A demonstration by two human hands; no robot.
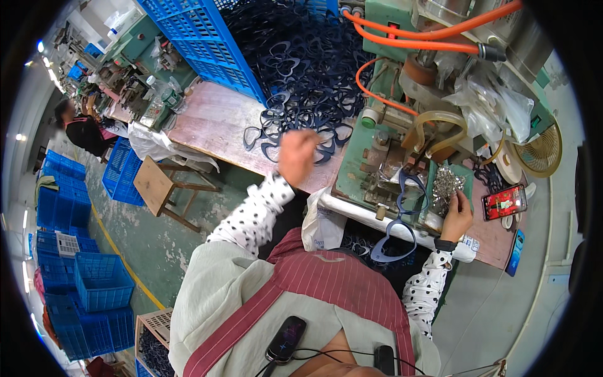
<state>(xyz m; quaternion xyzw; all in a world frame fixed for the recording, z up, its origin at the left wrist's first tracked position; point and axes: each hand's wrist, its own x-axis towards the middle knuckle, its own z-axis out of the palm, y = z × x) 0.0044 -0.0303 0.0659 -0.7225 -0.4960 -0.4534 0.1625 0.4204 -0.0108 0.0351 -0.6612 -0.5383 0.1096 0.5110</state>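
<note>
My left hand (298, 157), smeared by motion, is over the near edge of a heap of dark blue eyeglass frames (308, 94) on the table; whether its fingers grip anything does not show. At the right, my right hand (458, 215) has thumb and fingers pinched together at the edge of a pile of small shiny metal parts (447, 185). What it pinches is too small to make out. Between my hands, one dark blue eyeglass front (411, 234) sits at the green bench machine (353, 164), its lower ring hanging past the machine's front edge.
A blue plastic crate (210, 47) lies tipped beside the heap. Orange hoses (427, 44) cross above the machine. A phone (504, 202) and small fan (539, 151) stand at the right. Left are a wooden stool (154, 186), stacked blue crates (103, 283) and a seated person (85, 135).
</note>
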